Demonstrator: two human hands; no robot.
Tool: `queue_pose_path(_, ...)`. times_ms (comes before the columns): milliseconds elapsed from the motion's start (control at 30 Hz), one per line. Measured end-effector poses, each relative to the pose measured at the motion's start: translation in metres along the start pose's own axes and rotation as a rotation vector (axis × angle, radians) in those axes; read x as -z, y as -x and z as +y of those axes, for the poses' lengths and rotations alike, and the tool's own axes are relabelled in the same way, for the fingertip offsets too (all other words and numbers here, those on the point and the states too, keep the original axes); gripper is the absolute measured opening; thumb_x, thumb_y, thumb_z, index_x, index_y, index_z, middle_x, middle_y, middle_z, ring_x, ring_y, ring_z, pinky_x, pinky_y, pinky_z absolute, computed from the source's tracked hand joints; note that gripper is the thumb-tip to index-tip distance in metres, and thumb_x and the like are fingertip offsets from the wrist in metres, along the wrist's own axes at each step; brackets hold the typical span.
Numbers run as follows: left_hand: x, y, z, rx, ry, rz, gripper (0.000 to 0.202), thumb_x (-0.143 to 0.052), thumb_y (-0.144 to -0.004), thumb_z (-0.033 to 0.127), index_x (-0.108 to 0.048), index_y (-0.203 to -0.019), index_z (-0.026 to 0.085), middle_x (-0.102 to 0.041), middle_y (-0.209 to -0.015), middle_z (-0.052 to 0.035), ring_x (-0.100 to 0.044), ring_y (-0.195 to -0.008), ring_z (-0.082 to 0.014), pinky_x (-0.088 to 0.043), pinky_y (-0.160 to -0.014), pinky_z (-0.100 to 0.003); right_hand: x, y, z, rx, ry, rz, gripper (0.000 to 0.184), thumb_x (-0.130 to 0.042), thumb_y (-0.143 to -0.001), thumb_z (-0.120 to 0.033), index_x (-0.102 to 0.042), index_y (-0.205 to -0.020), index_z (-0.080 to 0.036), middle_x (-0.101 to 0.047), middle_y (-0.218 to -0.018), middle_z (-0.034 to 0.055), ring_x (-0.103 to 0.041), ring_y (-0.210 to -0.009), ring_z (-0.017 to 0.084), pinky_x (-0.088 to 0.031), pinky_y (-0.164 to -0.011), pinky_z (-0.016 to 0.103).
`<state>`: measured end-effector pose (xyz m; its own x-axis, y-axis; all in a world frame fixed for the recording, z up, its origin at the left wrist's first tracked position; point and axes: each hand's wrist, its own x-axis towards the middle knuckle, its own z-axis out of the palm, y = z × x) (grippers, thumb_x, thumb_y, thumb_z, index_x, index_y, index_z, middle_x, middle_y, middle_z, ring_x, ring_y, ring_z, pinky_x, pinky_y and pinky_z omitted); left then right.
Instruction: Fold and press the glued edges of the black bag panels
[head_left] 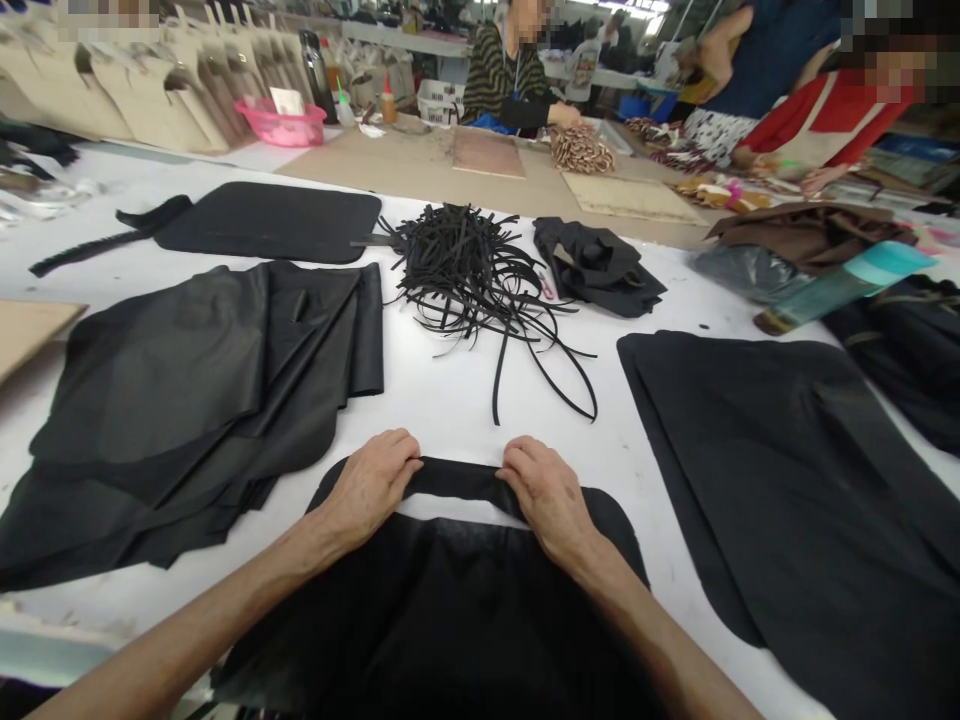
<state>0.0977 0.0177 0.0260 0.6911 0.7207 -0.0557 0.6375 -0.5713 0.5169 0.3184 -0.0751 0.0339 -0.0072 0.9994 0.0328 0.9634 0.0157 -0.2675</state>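
From here I'm pinching a black strip (461,478) with the left hand (375,475) and right hand (547,490).
Both are clamping it over the table (442,405), along the far side of a black sheet (450,620); beyond, black laces (457,255) are lying heaped, folded sheets (172,350) sitting left.

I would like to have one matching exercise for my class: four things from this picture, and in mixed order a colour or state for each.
Things:
1. Basket, back left
2. Thin strips
3. Bottle lid, right side
4. Left hand

Colours and states:
A. turquoise
B. pinching black material
C. pink
D. tangled in a heap

Right pairs: 1-C, 2-D, 3-A, 4-B
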Motion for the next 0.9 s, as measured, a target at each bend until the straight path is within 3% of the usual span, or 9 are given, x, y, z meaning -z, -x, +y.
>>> queue_pose_path(200,-0.006,-0.007,-0.006,0.000,0.022,-0.037,0.017,-0.038,-0.089,0.027,-0.048,-0.077,0.021,-0.053,-0.076,0.0006,-0.050,-0.071,-0.0159,-0.036,-0.065,-0.027,-0.009,-0.005,0.011,-0.018,0.098,-0.020,0.016,-0.051,-0.092,-0.025,-0.055,-0.077,-0.019,-0.059,-0.073,0.0000,-0.054,-0.068,0.016,-0.028,-0.058,0.027)
queue_pose_path(333,-0.006,-0.007,-0.009,0.010,0.031,-0.042,0.022,-0.036,-0.091,0.032,-0.051,-0.079,0.022,-0.055,-0.074,0.0012,-0.052,-0.070,-0.0159,-0.035,-0.064,-0.026,-0.003,-0.012,0.019,0.003,0.134,-0.045,0.020,-0.045,-0.095,-0.030,-0.057,-0.082,-0.020,-0.061,-0.073,0.0019,-0.054,-0.064,0.017,-0.019,-0.054,0.029)
queue_pose_path(467,-0.003,-0.007,-0.011,0.003,0.028,-0.052,0.027,-0.033,-0.091,0.036,-0.052,-0.079,0.022,-0.055,-0.068,0.0018,-0.052,-0.065,-0.0158,-0.034,-0.062,-0.026,0.002,-0.021,0.024,0.031,0.117,-0.101,0.019,-0.047,-0.094,-0.034,-0.057,-0.083,-0.022,-0.064,-0.074,0.0012,-0.055,-0.064,0.016,-0.016,-0.053,0.029)
queue_pose_path(667,-0.003,-0.007,-0.016,-0.013,-0.017,-0.059,0.029,-0.031,-0.090,0.038,-0.054,-0.082,0.022,-0.059,-0.075,-0.0005,-0.055,-0.070,-0.0179,-0.035,-0.065,-0.028,0.007,-0.019,0.032,-0.057,-0.012,-0.149,0.026,-0.046,-0.093,-0.041,-0.059,-0.083,-0.020,-0.065,-0.075,0.0024,-0.056,-0.068,0.016,-0.025,-0.057,0.027)
queue_pose_path(800,0.003,-0.004,-0.022,0.071,0.056,-0.048,0.029,-0.035,-0.089,0.044,-0.055,-0.091,0.023,-0.063,-0.079,0.0004,-0.058,-0.074,-0.0178,-0.039,-0.069,-0.026,0.023,0.005,0.054,-0.119,-0.184,-0.223,0.025,-0.047,-0.092,-0.041,-0.062,-0.083,-0.023,-0.063,-0.069,-0.0027,-0.057,-0.065,0.013,-0.034,-0.060,0.023)
queue_pose_path(900,0.019,0.006,-0.035,0.162,0.202,-0.065,0.037,-0.040,-0.084,0.053,-0.056,-0.096,0.023,-0.066,-0.084,0.0010,-0.061,-0.079,-0.0179,-0.042,-0.072,-0.023,0.038,0.032,0.072,-0.175,-0.267,-0.235,0.019,-0.055,-0.086,-0.040,-0.062,-0.092,-0.023,-0.065,-0.084,-0.0019,-0.058,-0.078,0.015,-0.038,-0.067,0.023)
